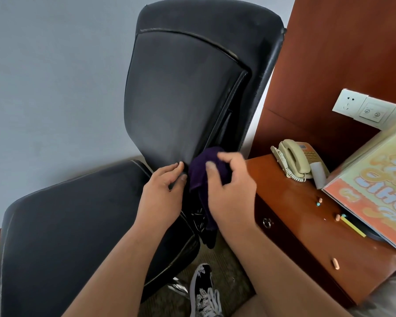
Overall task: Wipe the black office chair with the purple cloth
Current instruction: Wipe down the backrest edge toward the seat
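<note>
The black office chair [183,92] fills the middle of the view, its tall backrest upright and its padded seat at the lower left. The purple cloth [198,177] is bunched at the lower right edge of the backrest, where back and seat meet, with a tail hanging down. My right hand [229,191] grips the cloth and presses it against that edge. My left hand [162,193] pinches the bottom corner of the backrest between thumb and fingers, just left of the cloth.
A reddish wooden desk [306,225] stands right of the chair, holding a beige telephone [295,159], a large colourful board [380,186], a yellow pencil and small loose pieces. A wall socket [350,102] sits above. My patterned shoe [204,291] rests on the carpet below.
</note>
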The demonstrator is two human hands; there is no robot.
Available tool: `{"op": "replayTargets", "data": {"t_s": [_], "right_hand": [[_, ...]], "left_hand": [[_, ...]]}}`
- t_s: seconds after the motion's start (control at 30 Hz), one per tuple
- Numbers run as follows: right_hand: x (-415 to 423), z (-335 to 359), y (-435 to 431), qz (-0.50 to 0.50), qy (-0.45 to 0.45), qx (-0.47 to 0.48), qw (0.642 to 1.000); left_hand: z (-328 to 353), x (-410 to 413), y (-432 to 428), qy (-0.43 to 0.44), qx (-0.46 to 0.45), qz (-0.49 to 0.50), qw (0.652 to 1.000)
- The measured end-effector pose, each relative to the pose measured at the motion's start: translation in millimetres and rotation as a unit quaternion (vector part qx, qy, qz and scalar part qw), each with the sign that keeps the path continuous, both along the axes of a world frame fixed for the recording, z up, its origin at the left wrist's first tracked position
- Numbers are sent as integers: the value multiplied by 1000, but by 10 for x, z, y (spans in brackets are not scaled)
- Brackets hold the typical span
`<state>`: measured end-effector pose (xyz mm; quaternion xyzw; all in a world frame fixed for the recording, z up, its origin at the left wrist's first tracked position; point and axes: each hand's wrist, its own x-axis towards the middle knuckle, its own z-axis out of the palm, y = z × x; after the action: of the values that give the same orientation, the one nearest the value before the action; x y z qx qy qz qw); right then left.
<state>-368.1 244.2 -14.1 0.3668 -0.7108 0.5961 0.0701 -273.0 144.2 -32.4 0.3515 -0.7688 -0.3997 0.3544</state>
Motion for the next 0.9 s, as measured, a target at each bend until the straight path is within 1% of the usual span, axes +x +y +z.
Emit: {"op": "replayTargets", "data": {"t_s": [0.1, 0.2, 0.33, 0.4, 0.43, 0.47, 0.53, 0.63, 0.7, 0.73, 0.8, 0.9], "right_hand": [[-8, -307, 22, 7, 65, 69, 995], [-17, -444, 45, 2, 124, 105, 987], [1, -618, 56, 20, 237, 194, 952], [-17, -670, 72, 38, 266, 239, 933], [-30, -659, 82, 45, 269, 244, 931], [-42, -620, 90, 49, 264, 235, 934], [-39, -433, 96, 45, 232, 184, 954], [-73, 54, 62, 2, 150, 69, 986], [-134, 397, 11, -33, 102, 2, 994], [-160, 518, -20, -42, 90, -17, 995], [-144, 592, -80, -40, 102, -18, 994], [-26, 319, -119, -36, 191, 65, 979]], "left_hand": [[4, -12, 21, 2, 0, 8, 1000], [7, -17, 35, -5, 4, 6, 1000], [20, -13, 40, -14, 4, 8, 1000], [27, -8, 46, -18, 8, 4, 1000], [27, -5, 47, -16, 10, 4, 1000], [28, -4, 49, -12, 11, 5, 1000], [16, -9, 36, -10, 11, 7, 1000], [-8, 2, 17, -15, 15, -4, 1000], [-16, 28, 14, -22, 23, -15, 999], [-21, 39, 5, -23, 27, -21, 999], [-42, 50, -34, -28, 29, -34, 999], [-61, 55, -75, -30, 24, -45, 998]]}}
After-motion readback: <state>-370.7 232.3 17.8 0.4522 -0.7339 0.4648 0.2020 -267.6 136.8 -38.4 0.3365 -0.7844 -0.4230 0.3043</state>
